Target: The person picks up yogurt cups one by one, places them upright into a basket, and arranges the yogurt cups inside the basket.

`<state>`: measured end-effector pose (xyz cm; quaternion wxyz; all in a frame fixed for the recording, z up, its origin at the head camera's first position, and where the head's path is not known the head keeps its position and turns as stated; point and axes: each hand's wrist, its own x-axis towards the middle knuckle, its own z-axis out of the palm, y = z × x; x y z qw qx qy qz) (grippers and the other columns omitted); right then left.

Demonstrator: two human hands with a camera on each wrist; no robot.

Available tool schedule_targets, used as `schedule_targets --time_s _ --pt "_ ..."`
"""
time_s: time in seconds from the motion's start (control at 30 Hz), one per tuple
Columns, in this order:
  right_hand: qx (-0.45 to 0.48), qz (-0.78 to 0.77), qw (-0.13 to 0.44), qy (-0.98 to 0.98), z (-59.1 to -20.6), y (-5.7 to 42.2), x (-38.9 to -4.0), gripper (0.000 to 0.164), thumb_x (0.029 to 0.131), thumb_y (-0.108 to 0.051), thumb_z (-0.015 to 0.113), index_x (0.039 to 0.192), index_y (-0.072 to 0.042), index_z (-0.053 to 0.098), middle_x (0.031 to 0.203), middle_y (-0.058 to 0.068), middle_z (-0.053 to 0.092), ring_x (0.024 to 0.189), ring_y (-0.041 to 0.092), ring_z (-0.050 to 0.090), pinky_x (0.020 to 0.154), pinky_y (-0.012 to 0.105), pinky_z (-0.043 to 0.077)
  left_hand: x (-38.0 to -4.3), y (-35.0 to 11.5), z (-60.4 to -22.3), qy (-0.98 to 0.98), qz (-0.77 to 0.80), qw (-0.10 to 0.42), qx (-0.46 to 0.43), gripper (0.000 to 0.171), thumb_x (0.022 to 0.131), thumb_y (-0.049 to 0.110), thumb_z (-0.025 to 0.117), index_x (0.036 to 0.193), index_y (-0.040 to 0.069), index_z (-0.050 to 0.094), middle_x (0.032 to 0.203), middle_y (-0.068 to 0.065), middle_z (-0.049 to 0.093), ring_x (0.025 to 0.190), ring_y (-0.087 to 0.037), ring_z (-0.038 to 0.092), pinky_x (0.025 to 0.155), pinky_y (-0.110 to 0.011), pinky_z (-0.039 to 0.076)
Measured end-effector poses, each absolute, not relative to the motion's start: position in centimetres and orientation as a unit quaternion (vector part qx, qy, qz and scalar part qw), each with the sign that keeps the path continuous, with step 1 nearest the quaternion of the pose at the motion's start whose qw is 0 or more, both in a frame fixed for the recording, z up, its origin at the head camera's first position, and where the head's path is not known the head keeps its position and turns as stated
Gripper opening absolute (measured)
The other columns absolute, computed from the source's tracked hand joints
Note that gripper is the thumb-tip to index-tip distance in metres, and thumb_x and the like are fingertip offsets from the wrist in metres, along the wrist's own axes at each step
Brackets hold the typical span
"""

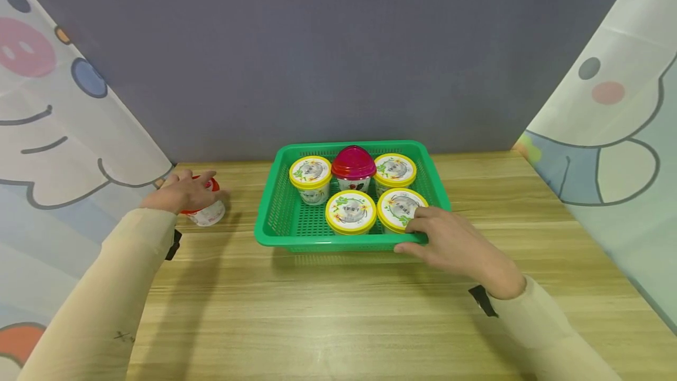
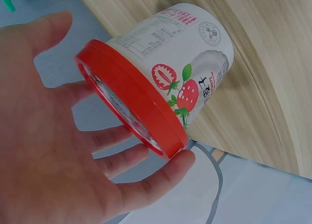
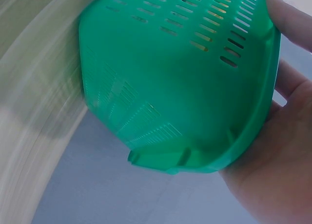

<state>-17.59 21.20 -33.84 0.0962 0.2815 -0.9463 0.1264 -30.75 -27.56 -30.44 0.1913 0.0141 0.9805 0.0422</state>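
At the left, a white tub with a red lid [image 1: 207,211] stands on the table, strawberries printed on its side [image 2: 181,90]. My left hand [image 1: 182,191] is over its lid, fingers spread; in the left wrist view the thumb is apart from the lid and the fingers reach past its far side. A green plastic basket [image 1: 275,241] stands in the middle. My right hand [image 1: 449,243] grips its front rim near the right corner, thumb outside and fingers over the rim, beside a yellow-lidded tub [image 1: 399,207]. Part of those fingers is hidden in the right wrist view.
Inside the basket are more yellow-lidded tubs [image 1: 311,172] and a tub with a domed magenta lid [image 1: 353,164]. A grey panel [image 1: 338,57] rises behind the wooden table [image 1: 317,322]. Cartoon-printed sheets [image 1: 608,128] border both sides.
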Motion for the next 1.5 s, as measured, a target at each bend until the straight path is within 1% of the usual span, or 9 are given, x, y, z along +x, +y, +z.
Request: schedule_targets --time_s 0.13,0.33,0.6,0.8,0.97,1.07,1.2,1.4,1.5 --pt "0.281 0.127 0.092 -0.947 -33.8 21.2 -17.6 0.028 0.084 -0.041 0.082 0.087 -0.014 0.075 0.079 -0.011 0.05 0.073 0.009 0.049 0.062 0.028 0.044 -30.7 -27.8 -30.6 0.982 0.044 0.185 0.014 0.1 0.094 0.076 0.039 0.161 0.007 0.015 0.147 -0.046 0.012 0.124 -0.061 0.022 0.092 -0.079 0.03" --pt "0.282 0.126 0.09 -0.947 -33.9 21.1 -17.6 0.028 0.085 -0.042 0.082 0.086 -0.014 0.074 0.078 -0.011 0.049 0.072 0.008 0.048 0.063 0.028 0.044 -31.0 -28.5 -31.2 0.984 0.046 0.171 0.019 0.097 0.096 0.073 0.042 0.16 0.005 0.017 0.143 -0.045 0.016 0.119 -0.06 0.026 0.089 -0.078 0.034" --pt "0.287 0.128 0.098 -0.944 -33.9 21.1 -17.6 0.026 0.084 -0.039 0.083 0.084 -0.015 0.073 0.077 -0.012 0.048 0.07 0.008 0.047 0.061 0.027 0.043 -31.2 -29.1 -31.8 0.984 0.07 0.166 0.015 0.099 0.093 0.077 0.042 0.158 0.008 0.018 0.133 -0.042 0.022 0.117 -0.056 0.027 0.082 -0.074 0.039" --pt "0.29 0.125 0.101 -0.943 -34.0 21.1 -17.7 0.026 0.084 -0.039 0.083 0.082 -0.015 0.072 0.076 -0.012 0.048 0.07 0.008 0.046 0.06 0.027 0.042 -31.3 -29.5 -32.1 0.985 0.078 0.152 0.024 0.091 0.096 0.072 0.043 0.156 0.006 0.022 0.134 -0.044 0.023 0.119 -0.059 0.026 0.085 -0.077 0.036" --pt "0.29 0.124 0.104 -0.943 -34.0 21.1 -17.7 0.026 0.084 -0.04 0.083 0.081 -0.016 0.071 0.076 -0.012 0.047 0.069 0.008 0.046 0.059 0.027 0.041 -31.3 -29.6 -32.3 0.987 0.082 0.134 0.036 0.083 0.098 0.065 0.046 0.154 0.005 0.027 0.131 -0.043 0.027 0.117 -0.059 0.027 0.086 -0.077 0.035" --pt "0.291 0.124 0.105 -0.943 -34.0 21.1 -17.6 0.025 0.084 -0.039 0.083 0.08 -0.017 0.071 0.075 -0.012 0.045 0.068 0.008 0.045 0.058 0.026 0.04 -31.4 -29.5 -32.4 0.989 0.074 0.125 0.039 0.081 0.099 0.063 0.045 0.153 0.005 0.029 0.129 -0.043 0.029 0.117 -0.059 0.029 0.088 -0.076 0.035" --pt "0.294 0.127 0.104 -0.942 -33.9 21.2 -17.6 0.024 0.084 -0.038 0.083 0.08 -0.018 0.069 0.076 -0.013 0.044 0.069 0.008 0.044 0.058 0.026 0.039 -31.6 -29.2 -32.4 0.991 0.057 0.114 0.05 0.079 0.1 0.063 0.042 0.152 0.004 0.031 0.126 -0.042 0.034 0.116 -0.058 0.032 0.088 -0.071 0.036" --pt "0.294 0.129 0.097 -0.942 -33.9 21.4 -17.7 0.023 0.085 -0.038 0.083 0.082 -0.018 0.07 0.078 -0.013 0.047 0.072 0.009 0.046 0.061 0.027 0.041 -31.7 -28.2 -32.0 0.991 0.034 0.105 0.07 0.078 0.101 0.062 0.04 0.153 0.004 0.031 0.132 -0.045 0.034 0.121 -0.061 0.031 0.092 -0.075 0.034" --pt "0.293 0.127 0.093 -0.943 -33.9 21.4 -17.8 0.024 0.085 -0.039 0.082 0.084 -0.017 0.072 0.079 -0.012 0.048 0.073 0.009 0.047 0.061 0.028 0.042 -31.6 -27.8 -31.7 0.99 0.016 0.107 0.089 0.075 0.102 0.059 0.042 0.152 0.004 0.033 0.134 -0.043 0.035 0.119 -0.06 0.034 0.092 -0.074 0.034"
